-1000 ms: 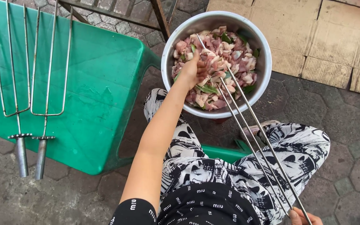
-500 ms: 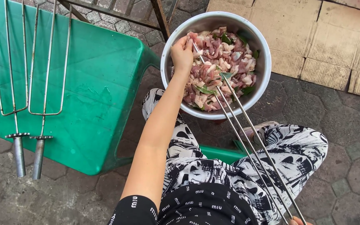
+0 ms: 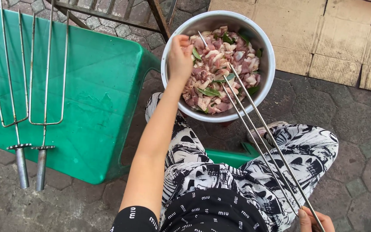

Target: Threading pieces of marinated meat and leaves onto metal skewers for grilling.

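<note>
A steel bowl full of raw meat pieces with green leaves sits in front of my knees. My left hand is over the bowl's left side, fingers pinched on a small piece of meat. My right hand, at the bottom edge and partly cut off, grips the handle end of a long metal skewer fork. The fork's thin prongs run up and left across my lap, and their tips rest in the meat.
Two more long-pronged skewer forks lie on a green plastic table at my left. Flattened cardboard covers the paving at the upper right. A metal frame stands behind the bowl. A green stool edge shows between my legs.
My left hand has lifted from the middle of the meat to the bowl's upper left side, fingers closed. The skewer fork has hardly shifted.
</note>
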